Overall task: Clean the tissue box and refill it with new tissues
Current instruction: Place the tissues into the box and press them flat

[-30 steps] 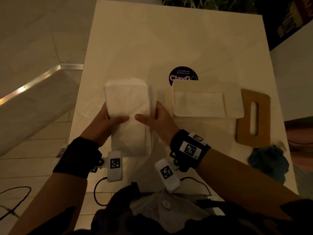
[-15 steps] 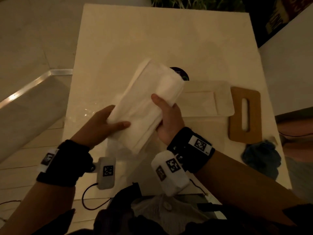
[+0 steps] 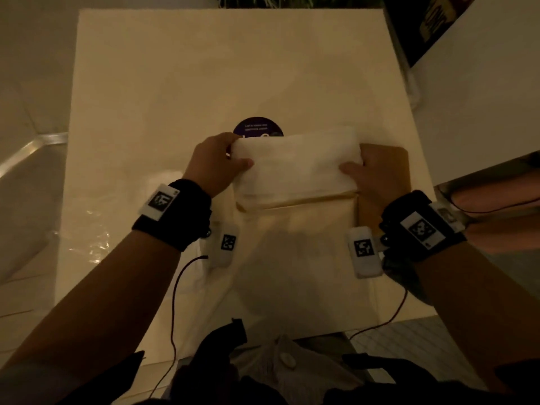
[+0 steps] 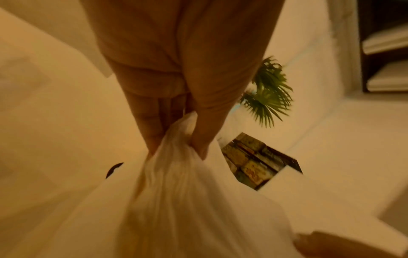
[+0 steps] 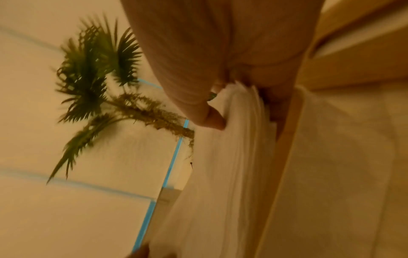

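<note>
A thick stack of white tissues [image 3: 298,162] lies crosswise over the open cream tissue box [image 3: 295,220], covering its opening. My left hand [image 3: 216,165] grips the stack's left end, thumb on top and fingers curled beneath. My right hand [image 3: 371,171] grips the right end the same way. In the left wrist view my left hand [image 4: 176,132] pinches the bunched tissues [image 4: 176,192]. In the right wrist view my right hand [image 5: 234,108] clamps the layered tissues [image 5: 220,174] beside the box wall [image 5: 331,174]. The wooden lid [image 3: 391,156] lies just behind my right hand.
The white table [image 3: 204,68] carries a round purple sticker [image 3: 258,127] just beyond the tissues. Crumpled clear plastic wrap [image 3: 93,241] lies at the left edge. A dark cloth [image 3: 406,279] peeks out under my right wrist. A plant [image 3: 263,0] stands past the far edge.
The tissue stack has turned from lengthwise to crosswise and moved right, from the bare table to over the box. Both hands have shifted to its two ends.
</note>
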